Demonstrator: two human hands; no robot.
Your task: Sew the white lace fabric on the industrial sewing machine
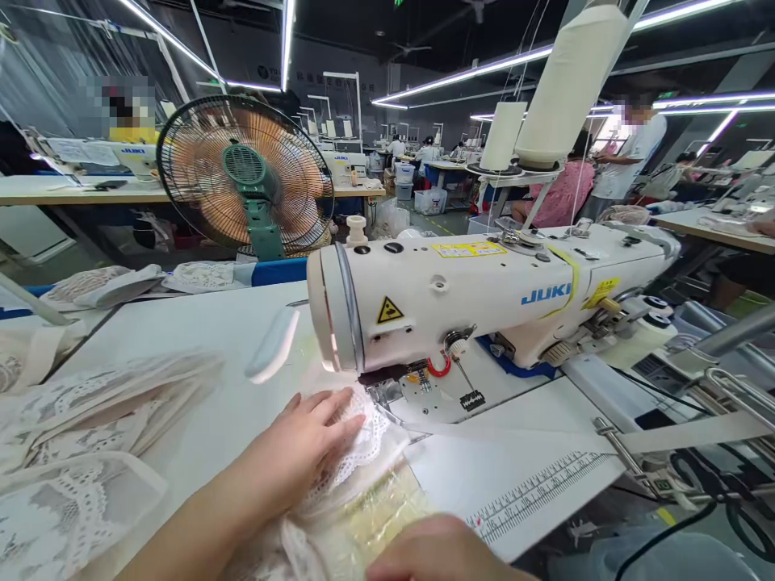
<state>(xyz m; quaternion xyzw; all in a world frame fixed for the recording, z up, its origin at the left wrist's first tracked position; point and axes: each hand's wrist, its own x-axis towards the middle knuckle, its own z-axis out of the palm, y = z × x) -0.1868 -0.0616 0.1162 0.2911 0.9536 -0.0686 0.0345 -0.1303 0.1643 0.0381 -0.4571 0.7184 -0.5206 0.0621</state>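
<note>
My left hand [306, 444] lies flat, fingers stretched out, on a white lace piece [369, 444] beside the needle area of a white sewing machine [412, 294]. Sheer pale fabric continues from the lace toward the bottom of the view. At the lower edge, my right hand [441, 553] shows only in part and its fingers cannot be made out; it is over the yellowish taped patch [391, 504] of the table. From the right, a pale flat band [514, 440] runs to the presser foot area.
Lace-trimmed cups [73, 484] are piled at the left of the white table. A fan [245, 173] stands behind it. Thread cones [572, 85] rise above the machine. A small blade [472, 400] lies by the needle plate, and a printed ruler [538, 496] runs along the front edge.
</note>
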